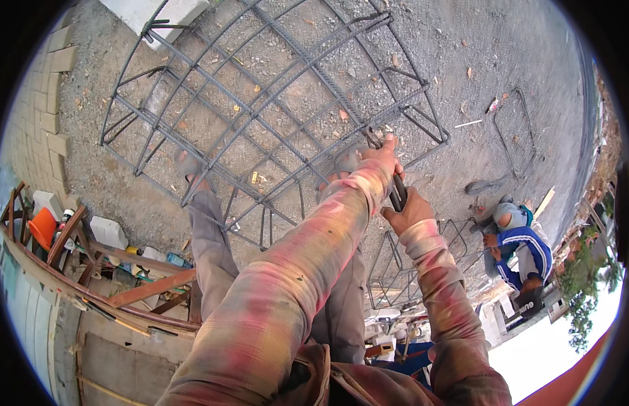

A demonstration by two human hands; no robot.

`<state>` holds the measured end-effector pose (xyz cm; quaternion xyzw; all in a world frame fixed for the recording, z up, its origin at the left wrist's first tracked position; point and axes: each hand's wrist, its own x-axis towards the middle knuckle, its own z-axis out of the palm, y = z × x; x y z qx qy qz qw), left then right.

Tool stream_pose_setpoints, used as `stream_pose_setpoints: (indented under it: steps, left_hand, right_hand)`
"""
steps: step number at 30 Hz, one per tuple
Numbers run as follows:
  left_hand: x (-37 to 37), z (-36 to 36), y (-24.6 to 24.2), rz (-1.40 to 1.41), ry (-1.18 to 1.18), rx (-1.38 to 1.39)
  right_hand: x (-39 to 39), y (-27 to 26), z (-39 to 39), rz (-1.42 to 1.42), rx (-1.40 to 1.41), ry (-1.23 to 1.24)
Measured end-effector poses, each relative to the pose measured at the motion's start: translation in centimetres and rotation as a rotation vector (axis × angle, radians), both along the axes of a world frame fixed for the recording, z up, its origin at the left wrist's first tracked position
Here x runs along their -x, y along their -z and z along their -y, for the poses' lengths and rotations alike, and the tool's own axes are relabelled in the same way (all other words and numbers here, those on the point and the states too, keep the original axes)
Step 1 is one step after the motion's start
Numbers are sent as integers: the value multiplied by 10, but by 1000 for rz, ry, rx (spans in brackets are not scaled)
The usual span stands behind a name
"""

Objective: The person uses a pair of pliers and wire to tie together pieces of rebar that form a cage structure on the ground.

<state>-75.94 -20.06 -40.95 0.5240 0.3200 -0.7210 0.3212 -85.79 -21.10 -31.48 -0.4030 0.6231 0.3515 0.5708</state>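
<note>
Before me lies a rebar cage, a lattice of ribbed steel bars with bent stirrups, on gravelly ground. My left hand is closed around the upper part of a dark metal hand tool, at the cage's near right side. The tool's upper end meets the bars there; my hand partly hides it, so its exact kind is unclear. Lower down, my right hand grips the handle end. My feet stand at the cage's near side, seen partly through the bars.
At right, a co-worker crouches beside another rebar frame. A bent steel stirrup lies on the gravel. At lower left, a wooden frame surrounds an orange container and clutter. Paving blocks edge the left; a pale block sits at the top.
</note>
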Motion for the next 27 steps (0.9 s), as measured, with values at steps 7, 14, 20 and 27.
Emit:
stream_pose_setpoints:
  steps: [7,14,20,27]
  left_hand:
    - [0,-2,-10,-352,-601,170]
    - [18,-4,9,-142,-305,148]
    - [17,2,-8,-378,-725,149]
    - [24,-2,17,-61,-430,93]
  right_hand:
    - [20,-4,42,120,-420,614]
    - [-20,-16,4,-252,507,-587]
    - [27,3,42,10,-32,-143]
    - [2,3,25,-11,399,-623]
